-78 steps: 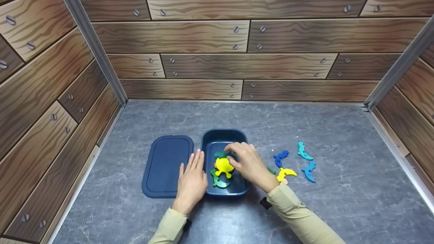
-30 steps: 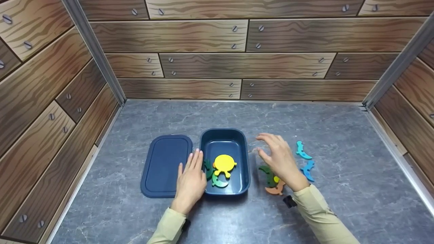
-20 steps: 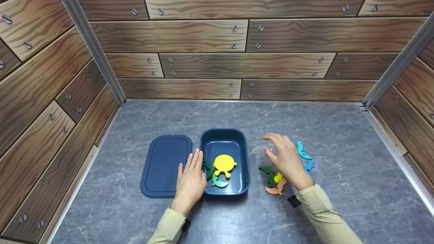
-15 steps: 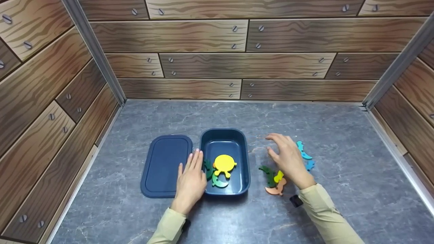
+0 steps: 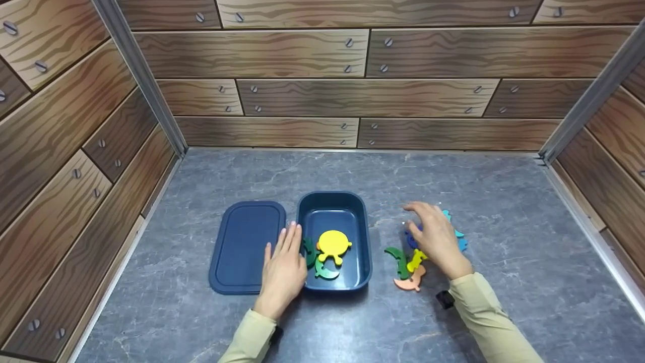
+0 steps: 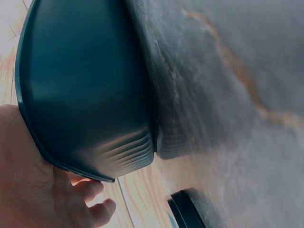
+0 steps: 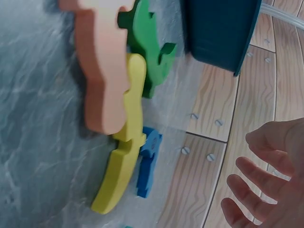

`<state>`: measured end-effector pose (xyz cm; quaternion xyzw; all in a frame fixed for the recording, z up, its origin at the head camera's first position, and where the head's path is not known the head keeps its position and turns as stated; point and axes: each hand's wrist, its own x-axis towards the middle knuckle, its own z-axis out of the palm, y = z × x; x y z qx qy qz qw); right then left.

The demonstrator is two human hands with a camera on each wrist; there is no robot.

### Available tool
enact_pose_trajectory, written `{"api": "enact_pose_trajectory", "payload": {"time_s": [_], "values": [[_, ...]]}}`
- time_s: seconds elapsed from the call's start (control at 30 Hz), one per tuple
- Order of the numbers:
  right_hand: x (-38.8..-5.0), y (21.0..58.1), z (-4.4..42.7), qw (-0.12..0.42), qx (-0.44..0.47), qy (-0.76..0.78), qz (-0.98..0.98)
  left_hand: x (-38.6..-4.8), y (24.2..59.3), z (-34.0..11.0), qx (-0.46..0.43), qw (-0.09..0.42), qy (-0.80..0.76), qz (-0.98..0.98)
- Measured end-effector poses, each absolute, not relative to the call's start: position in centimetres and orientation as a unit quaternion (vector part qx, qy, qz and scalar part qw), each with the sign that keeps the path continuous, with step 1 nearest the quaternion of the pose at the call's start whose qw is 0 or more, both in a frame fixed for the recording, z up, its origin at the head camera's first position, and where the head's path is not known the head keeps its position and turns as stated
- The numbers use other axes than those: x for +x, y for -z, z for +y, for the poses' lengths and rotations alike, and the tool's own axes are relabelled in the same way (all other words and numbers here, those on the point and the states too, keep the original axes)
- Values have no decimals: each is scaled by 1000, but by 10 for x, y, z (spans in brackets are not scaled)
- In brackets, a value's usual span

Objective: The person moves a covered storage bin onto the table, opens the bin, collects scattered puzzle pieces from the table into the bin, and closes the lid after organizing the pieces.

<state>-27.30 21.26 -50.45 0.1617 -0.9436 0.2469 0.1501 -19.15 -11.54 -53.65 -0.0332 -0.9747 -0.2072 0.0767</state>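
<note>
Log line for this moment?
left hand: touching box | right hand: empty, near dark blue piece | yellow round piece: in box | lid: off

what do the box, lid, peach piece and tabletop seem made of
Box: probably hard plastic, satin; ridges look moulded into its wall.
Lid: matt, perhaps plastic or silicone; it barely shines.
Peach piece: matt, perhaps painted wood or plastic; even colour, no grain shows.
Tabletop: veined, with a sheen; stone or laminate, I can't tell.
</note>
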Motion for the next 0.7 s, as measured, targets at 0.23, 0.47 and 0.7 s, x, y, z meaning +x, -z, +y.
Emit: {"api": "enact_pose_trajectory", "payload": {"time_s": [0.23,0.47,0.7], "values": [[-275,514,216,120,141,-246,-951,-191,537,-116,-35,78,205,-975],[-276,523,217,92,131,-240,-958,-191,536,-116,-35,74,203,-976],[-278,529,219,45,116,-231,-965,-191,536,-116,-39,90,208,-973]]}}
